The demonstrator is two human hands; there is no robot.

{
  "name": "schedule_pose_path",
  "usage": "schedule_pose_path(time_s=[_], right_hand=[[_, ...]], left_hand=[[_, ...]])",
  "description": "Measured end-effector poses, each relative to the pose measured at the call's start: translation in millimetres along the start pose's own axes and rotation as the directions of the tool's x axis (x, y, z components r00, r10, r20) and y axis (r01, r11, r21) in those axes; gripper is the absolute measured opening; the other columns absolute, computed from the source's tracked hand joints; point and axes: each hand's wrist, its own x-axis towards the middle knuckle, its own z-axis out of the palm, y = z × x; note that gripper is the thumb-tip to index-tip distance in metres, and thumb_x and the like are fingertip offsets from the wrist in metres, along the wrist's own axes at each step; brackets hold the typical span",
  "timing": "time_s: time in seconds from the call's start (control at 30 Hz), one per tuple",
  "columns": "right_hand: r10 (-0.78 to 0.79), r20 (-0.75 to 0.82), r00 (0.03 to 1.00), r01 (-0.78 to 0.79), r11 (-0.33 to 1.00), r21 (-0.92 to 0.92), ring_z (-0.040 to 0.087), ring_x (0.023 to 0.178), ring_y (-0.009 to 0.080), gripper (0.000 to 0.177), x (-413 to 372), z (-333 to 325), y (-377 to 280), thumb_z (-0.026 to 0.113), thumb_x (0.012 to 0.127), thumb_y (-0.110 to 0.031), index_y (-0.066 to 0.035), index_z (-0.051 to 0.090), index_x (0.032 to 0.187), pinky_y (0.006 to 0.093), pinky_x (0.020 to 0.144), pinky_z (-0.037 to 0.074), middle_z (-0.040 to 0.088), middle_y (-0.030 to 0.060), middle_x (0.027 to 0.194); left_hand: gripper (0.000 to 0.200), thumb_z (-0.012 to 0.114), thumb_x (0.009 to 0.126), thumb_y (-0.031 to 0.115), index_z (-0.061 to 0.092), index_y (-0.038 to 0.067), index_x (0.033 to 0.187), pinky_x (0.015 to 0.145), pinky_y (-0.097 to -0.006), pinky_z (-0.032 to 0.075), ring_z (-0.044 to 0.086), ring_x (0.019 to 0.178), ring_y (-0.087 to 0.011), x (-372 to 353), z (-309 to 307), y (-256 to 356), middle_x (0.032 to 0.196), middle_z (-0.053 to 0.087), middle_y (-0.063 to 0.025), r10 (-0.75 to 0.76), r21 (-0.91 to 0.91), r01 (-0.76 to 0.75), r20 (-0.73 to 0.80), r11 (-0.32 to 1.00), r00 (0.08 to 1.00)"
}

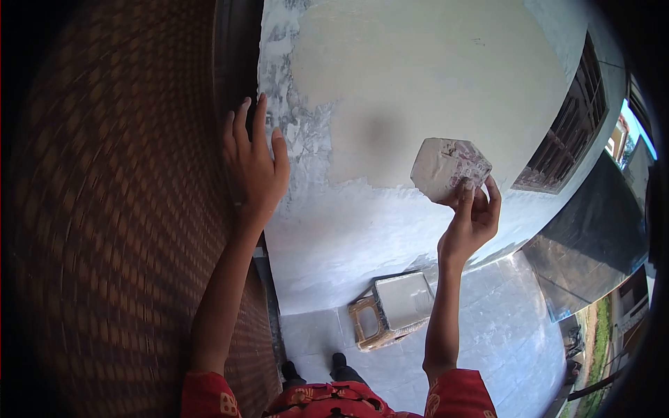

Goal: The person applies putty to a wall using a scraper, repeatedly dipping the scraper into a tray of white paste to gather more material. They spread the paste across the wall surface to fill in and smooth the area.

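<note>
My left hand [258,167] is raised at the left edge of the plastered wall [432,63], fingers spread and holding nothing. Whether its fingertips touch the wall edge cannot be told. My right hand [474,216] holds a flat, roughly hexagonal piece [440,171], off-white with reddish smears, between thumb and fingers in front of the wall. The wall has a beige patch in its upper part and whiter, streaky areas around it.
A woven brown panel [132,202] fills the left side. On the grey tiled floor [488,320], by the wall's foot, stands a worn stool-like frame [366,327] bearing a tray of pale material [404,301]. A barred window [571,125] is at the right.
</note>
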Motion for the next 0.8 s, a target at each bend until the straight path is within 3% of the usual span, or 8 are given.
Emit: schedule_pose_path(time_s=[0.07, 0.2, 0.3, 0.37, 0.53, 0.7, 0.77, 0.8], right_hand=[[0.06, -0.001, 0.998, -0.06, 0.997, -0.057, 0.065, 0.082, 0.0128, 0.034, -13, -27, 4, 0.064, 0.091, -0.007, 0.005, 0.051, 0.121, 0.0272, 0.071, 0.056, 0.069, 0.0119, 0.09], [0.197, -0.005, 0.98, -0.197, 0.978, -0.067, 0.065, 0.082, 0.0134, 0.034, -41, -92, 20, 0.063, 0.091, -0.005, 0.006, 0.051, 0.12, 0.0273, 0.07, 0.056, 0.069, 0.0128, 0.091], [0.338, -0.08, 0.938, -0.345, 0.933, -0.103, 0.066, 0.082, 0.014, 0.034, -60, -150, 27, 0.063, 0.091, -0.005, 0.007, 0.05, 0.121, 0.0273, 0.07, 0.056, 0.069, 0.0144, 0.093], [0.378, -0.157, 0.913, -0.398, 0.908, -0.131, 0.066, 0.084, 0.0147, 0.034, -73, -198, 31, 0.062, 0.091, -0.004, 0.008, 0.05, 0.121, 0.0272, 0.07, 0.056, 0.069, 0.0158, 0.094], [0.532, -0.319, 0.784, -0.599, 0.784, -0.165, 0.067, 0.086, 0.018, 0.035, -116, -331, 25, 0.061, 0.091, -0.003, 0.008, 0.047, 0.121, 0.0298, 0.069, 0.057, 0.067, 0.0184, 0.1], [0.595, -0.527, 0.607, -0.767, 0.613, -0.191, 0.066, 0.087, 0.0202, 0.035, -155, -436, 10, 0.058, 0.092, -0.002, 0.008, 0.046, 0.123, 0.0324, 0.067, 0.059, 0.065, 0.0187, 0.1], [0.601, -0.554, 0.577, -0.799, 0.558, -0.227, 0.066, 0.088, 0.0205, 0.035, -165, -470, 7, 0.057, 0.092, -0.002, 0.008, 0.046, 0.124, 0.0325, 0.068, 0.059, 0.065, 0.019, 0.103], [0.615, -0.577, 0.537, -0.83, 0.507, -0.232, 0.065, 0.092, 0.0214, 0.035, -172, -484, 7, 0.056, 0.093, -0.003, 0.007, 0.046, 0.125, 0.0333, 0.07, 0.059, 0.064, 0.019, 0.105]], left_hand=[[0.049, 0.047, 0.094, 0.02, 0.042, 0.011, 0.142, 0.105, -0.0535, 0.03, 0.033, 0.133, -0.0371, -31, -4, 16, 0.142, 0.04, -0.016, 0.003, -0.091, 0.003, 0.071, 0.996, 0.997], [0.048, 0.047, 0.094, 0.019, 0.042, 0.007, 0.141, 0.106, -0.0523, 0.03, 0.035, 0.132, -0.0365, -104, -17, 50, 0.138, 0.045, -0.0174, 0.028, -0.274, 0.037, 0.232, 0.961, 0.972], [0.047, 0.044, 0.095, 0.018, 0.042, 0.003, 0.139, 0.107, -0.0496, 0.031, 0.038, 0.13, -0.0364, -161, -26, 84, 0.137, 0.046, -0.0188, 0.004, -0.368, 0.18, 0.448, 0.912, 0.894], [0.045, 0.041, 0.097, 0.019, 0.042, 0.002, 0.139, 0.106, -0.0497, 0.031, 0.041, 0.127, -0.0364, -207, -28, 115, 0.135, 0.047, -0.0198, -0.107, -0.339, 0.367, 0.591, 0.866, 0.8], [0.044, 0.039, 0.099, 0.023, 0.043, 0.002, 0.138, 0.105, -0.0462, 0.034, 0.044, 0.126, -0.0347, -314, -40, 195, 0.134, 0.049, -0.0204, -0.145, -0.236, 0.533, 0.804, 0.812, 0.577], [0.044, 0.04, 0.1, 0.027, 0.045, 0.001, 0.135, 0.105, -0.0418, 0.035, 0.047, 0.123, -0.0347, -410, -55, 272, 0.13, 0.052, -0.0207, 0.035, -0.254, 0.593, 0.934, 0.765, 0.355], [0.042, 0.041, 0.1, 0.025, 0.046, 0.001, 0.133, 0.104, -0.0417, 0.036, 0.048, 0.121, -0.0355, -440, -64, 298, 0.129, 0.053, -0.0208, 0.056, -0.238, 0.596, 0.95, 0.767, 0.307], [0.041, 0.042, 0.099, 0.024, 0.047, 0.0, 0.133, 0.104, -0.0421, 0.036, 0.049, 0.121, -0.0357, -452, -70, 308, 0.129, 0.053, -0.0211, 0.062, -0.203, 0.643, 0.97, 0.738, 0.234]])
